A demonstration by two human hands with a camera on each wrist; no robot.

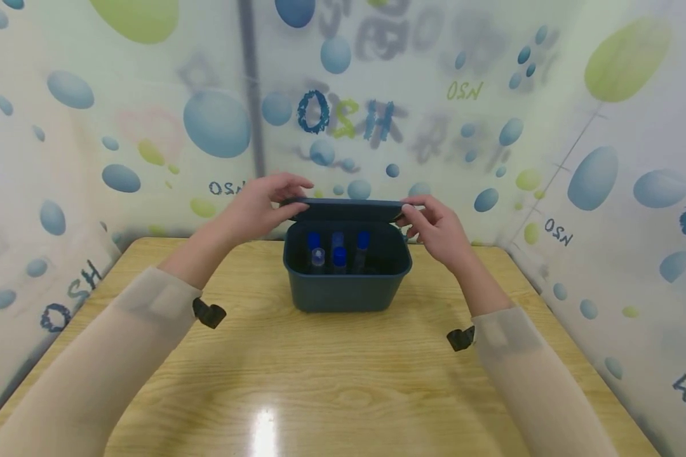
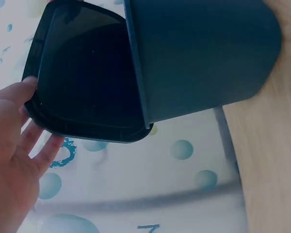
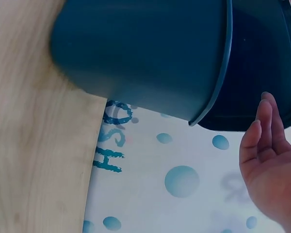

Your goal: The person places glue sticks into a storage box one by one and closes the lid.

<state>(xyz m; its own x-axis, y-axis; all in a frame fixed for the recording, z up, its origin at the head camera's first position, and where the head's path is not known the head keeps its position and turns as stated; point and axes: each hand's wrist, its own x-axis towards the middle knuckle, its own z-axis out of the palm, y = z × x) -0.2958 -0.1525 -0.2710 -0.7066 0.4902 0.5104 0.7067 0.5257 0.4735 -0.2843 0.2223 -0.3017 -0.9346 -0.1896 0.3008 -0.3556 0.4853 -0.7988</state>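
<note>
A dark blue-green storage box [image 1: 347,294] stands on the table with its hinged lid [image 1: 350,211] raised along the far side. Inside are several clear tubes or bottles with blue caps [image 1: 340,256]; their lower parts are hidden. My left hand [image 1: 263,202] pinches the lid's left corner, and the left wrist view shows the thumb on the rim of the lid [image 2: 87,73] with fingers behind it. At the opposite corner, my right hand [image 1: 436,230] holds the lid's edge between thumb and fingers. In the right wrist view that hand [image 3: 271,160] has its thumb hidden.
The wooden table [image 1: 331,374] extends in front of the box and to both sides. Behind it hangs a pale curtain [image 1: 148,114] printed with blue and green ovals and lettering, which also runs along both sides. Small black devices [image 1: 208,312] sit at both wrists.
</note>
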